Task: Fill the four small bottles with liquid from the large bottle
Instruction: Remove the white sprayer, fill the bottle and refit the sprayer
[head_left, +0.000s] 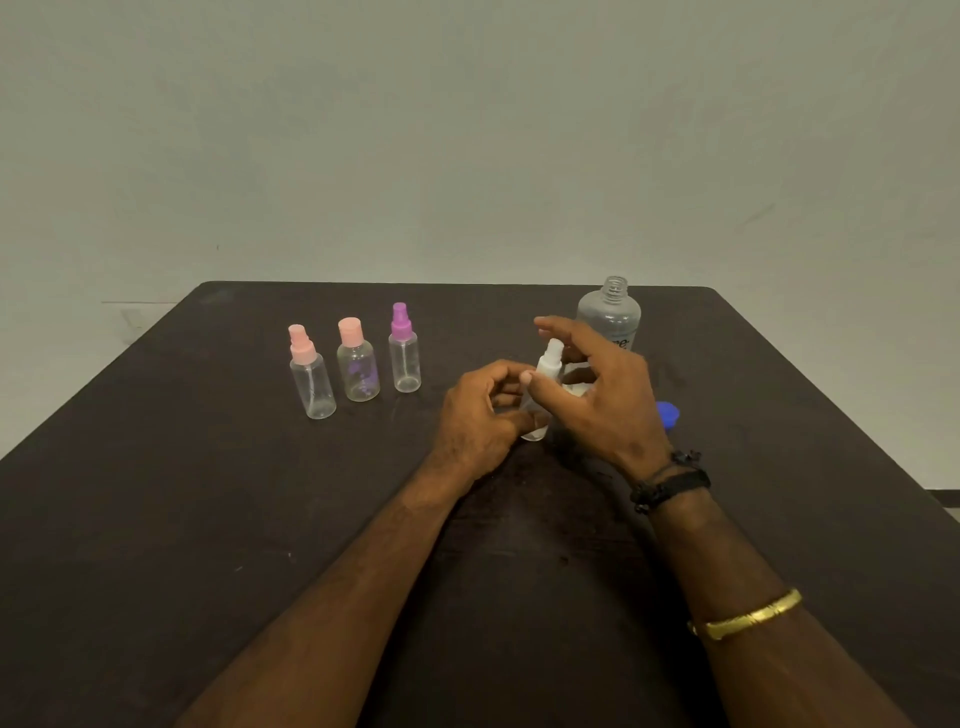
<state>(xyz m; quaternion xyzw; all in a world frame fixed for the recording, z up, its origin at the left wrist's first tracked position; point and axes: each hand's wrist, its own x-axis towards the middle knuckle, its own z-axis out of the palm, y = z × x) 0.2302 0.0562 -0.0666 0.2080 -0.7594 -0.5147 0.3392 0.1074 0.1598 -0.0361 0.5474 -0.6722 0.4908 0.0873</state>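
Gripped low by curled left fingers (500, 370), long axis upright on the surface (260, 493): white-capped small bottle (546, 372). Just above, spray top (554, 349) ringed by spread right fingers (569, 332); pinching or not, cannot tell.

A: Which bottle is being handled?
B: The white-topped spray bottle (549, 365), upright on the dark table (208, 519). The left hand (480, 415) grips its body, and the right hand (605, 400) spreads its fingers round the top.
A: And the rest?
B: The pink spray bottle (310, 376), pink-capped bottle (358, 366) and purple spray bottle (404, 353) stand to the left; the uncapped large bottle (609, 314) and blue cap (668, 414) are on the right
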